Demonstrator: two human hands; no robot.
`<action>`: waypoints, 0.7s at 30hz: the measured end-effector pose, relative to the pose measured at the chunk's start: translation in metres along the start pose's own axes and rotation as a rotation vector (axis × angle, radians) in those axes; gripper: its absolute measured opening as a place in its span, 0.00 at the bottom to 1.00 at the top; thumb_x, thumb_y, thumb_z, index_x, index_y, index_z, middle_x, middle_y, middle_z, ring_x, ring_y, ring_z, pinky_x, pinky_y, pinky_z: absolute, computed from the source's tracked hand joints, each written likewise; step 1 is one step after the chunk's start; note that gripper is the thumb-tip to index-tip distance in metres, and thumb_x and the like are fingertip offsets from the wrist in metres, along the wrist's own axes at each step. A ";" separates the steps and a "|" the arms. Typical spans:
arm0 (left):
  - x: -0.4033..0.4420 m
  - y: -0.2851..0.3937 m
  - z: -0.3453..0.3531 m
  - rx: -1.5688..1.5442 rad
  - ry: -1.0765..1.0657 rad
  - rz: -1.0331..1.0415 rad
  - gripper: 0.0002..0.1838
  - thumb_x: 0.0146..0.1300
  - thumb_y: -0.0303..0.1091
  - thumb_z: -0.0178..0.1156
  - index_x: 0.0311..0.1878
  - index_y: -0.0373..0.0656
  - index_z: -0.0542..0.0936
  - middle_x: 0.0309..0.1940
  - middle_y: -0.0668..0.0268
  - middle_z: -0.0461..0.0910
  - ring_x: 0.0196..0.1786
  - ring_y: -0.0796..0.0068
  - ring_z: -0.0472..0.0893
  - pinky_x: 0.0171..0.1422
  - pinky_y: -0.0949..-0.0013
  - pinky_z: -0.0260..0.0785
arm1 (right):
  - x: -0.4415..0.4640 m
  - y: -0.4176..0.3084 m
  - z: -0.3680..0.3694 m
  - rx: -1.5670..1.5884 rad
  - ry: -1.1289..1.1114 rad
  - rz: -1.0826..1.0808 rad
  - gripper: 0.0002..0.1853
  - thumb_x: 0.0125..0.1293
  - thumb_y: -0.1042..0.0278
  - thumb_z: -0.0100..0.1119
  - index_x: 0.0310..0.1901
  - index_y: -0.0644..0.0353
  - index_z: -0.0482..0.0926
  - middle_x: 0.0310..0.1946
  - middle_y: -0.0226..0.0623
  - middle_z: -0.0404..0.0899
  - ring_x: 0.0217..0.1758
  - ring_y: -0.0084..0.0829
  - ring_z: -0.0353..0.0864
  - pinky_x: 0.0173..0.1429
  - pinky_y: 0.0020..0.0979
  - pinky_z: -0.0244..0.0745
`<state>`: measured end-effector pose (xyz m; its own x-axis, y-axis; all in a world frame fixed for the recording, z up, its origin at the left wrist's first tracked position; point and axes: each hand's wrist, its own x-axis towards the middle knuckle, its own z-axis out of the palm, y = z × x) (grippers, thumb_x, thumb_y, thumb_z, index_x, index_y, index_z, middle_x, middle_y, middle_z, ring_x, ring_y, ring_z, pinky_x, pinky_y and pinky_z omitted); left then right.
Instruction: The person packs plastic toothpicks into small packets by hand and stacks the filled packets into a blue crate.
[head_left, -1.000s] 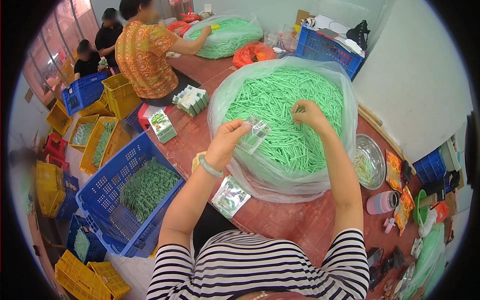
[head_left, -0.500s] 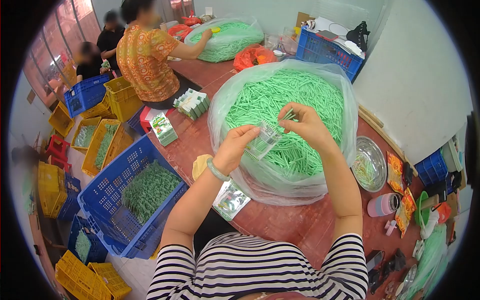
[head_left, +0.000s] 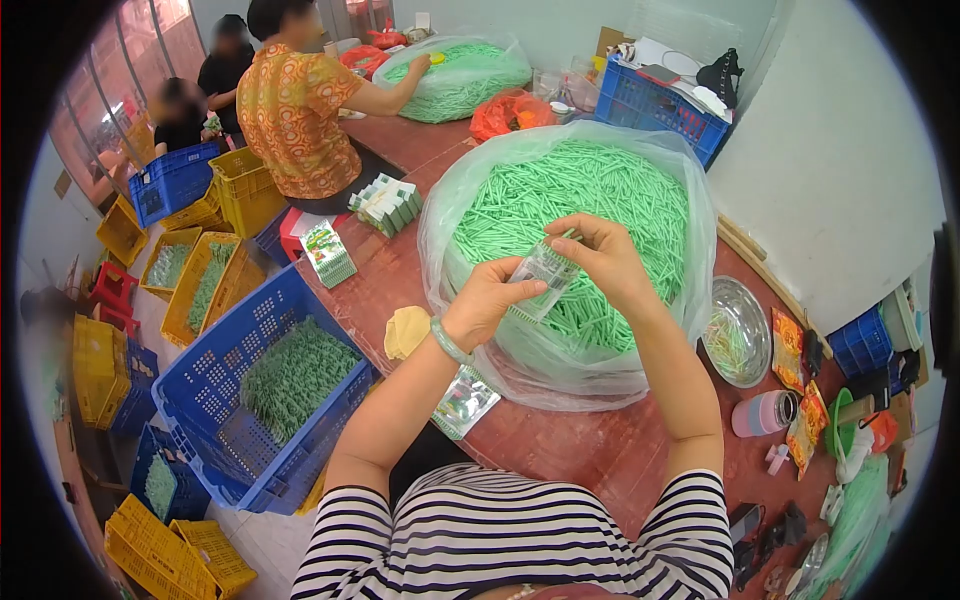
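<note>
My left hand (head_left: 488, 302), with a pale bangle at its wrist, grips a small clear printed packet (head_left: 543, 283) by its lower left side. My right hand (head_left: 606, 262) is closed at the packet's upper end, its fingers pinching a few short green sticks there. How far the sticks reach into the packet is hidden by the fingers. Both hands are over a large clear plastic bag (head_left: 437, 235) full of loose green sticks (head_left: 600, 185). A stack of flat printed packets (head_left: 467, 402) lies on the table below my left forearm.
On the red table (head_left: 560, 450) are a yellow cloth (head_left: 407, 332), packet stacks (head_left: 387, 205), a metal bowl (head_left: 708, 345) and a pink bottle (head_left: 765, 413). A blue crate (head_left: 215, 375) with filled green packets stands at the left. A co-worker in an orange shirt (head_left: 290, 120) reaches into another bag.
My right hand has moved down and left to the packet's upper end, bringing the green sticks to it. My left thumb now lies across the packet.
</note>
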<state>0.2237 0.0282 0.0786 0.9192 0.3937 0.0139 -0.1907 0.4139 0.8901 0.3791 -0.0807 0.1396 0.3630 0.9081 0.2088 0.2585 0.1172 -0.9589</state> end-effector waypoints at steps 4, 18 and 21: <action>0.000 0.001 0.001 -0.049 0.026 -0.021 0.15 0.59 0.24 0.67 0.51 0.37 0.81 0.43 0.67 0.84 0.45 0.79 0.81 0.52 0.72 0.72 | -0.002 0.006 0.007 -0.012 0.063 -0.062 0.15 0.64 0.75 0.62 0.52 0.61 0.82 0.36 0.29 0.82 0.36 0.17 0.77 0.43 0.23 0.72; 0.002 -0.004 -0.001 -0.125 0.071 -0.013 0.15 0.60 0.24 0.66 0.51 0.40 0.80 0.44 0.70 0.83 0.46 0.80 0.80 0.53 0.72 0.71 | -0.013 -0.001 0.003 -0.432 -0.094 -0.139 0.28 0.72 0.55 0.54 0.70 0.58 0.67 0.73 0.56 0.54 0.75 0.49 0.53 0.74 0.43 0.54; 0.002 0.001 0.003 -0.121 0.078 0.051 0.17 0.61 0.23 0.65 0.53 0.40 0.79 0.45 0.69 0.83 0.47 0.79 0.80 0.53 0.72 0.71 | -0.007 0.007 -0.007 -0.607 0.088 -0.251 0.32 0.72 0.51 0.54 0.72 0.58 0.63 0.76 0.57 0.45 0.76 0.55 0.49 0.76 0.47 0.49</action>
<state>0.2261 0.0267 0.0805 0.8785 0.4774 0.0182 -0.2811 0.4857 0.8277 0.3848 -0.0893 0.1323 0.2912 0.8434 0.4516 0.7941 0.0502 -0.6057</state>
